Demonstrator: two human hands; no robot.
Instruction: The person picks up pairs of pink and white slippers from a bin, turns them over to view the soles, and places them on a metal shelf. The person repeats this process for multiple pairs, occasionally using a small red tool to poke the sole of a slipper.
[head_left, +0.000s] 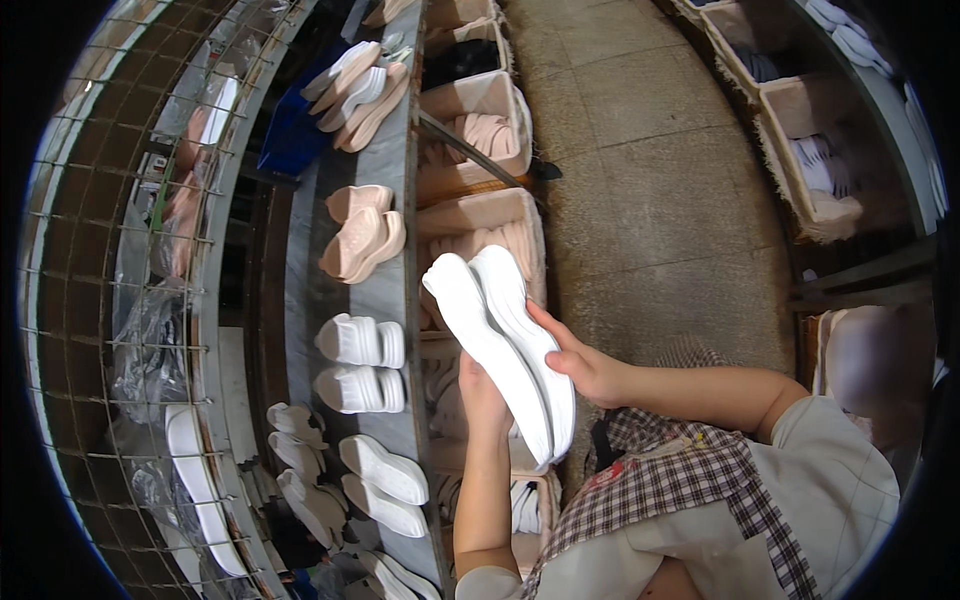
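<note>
1. Head view: pair of white soles (500, 350) at frame centre, long axis running upper left to lower right.
2. Left hand (483, 388) grip closed beneath them; right hand (590, 368) clasps right edge, nearer.

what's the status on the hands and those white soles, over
Left hand under the pair of white soles, right hand gripping their side. Soles held above the bins, beside the conveyor. Nothing in the way.
</note>
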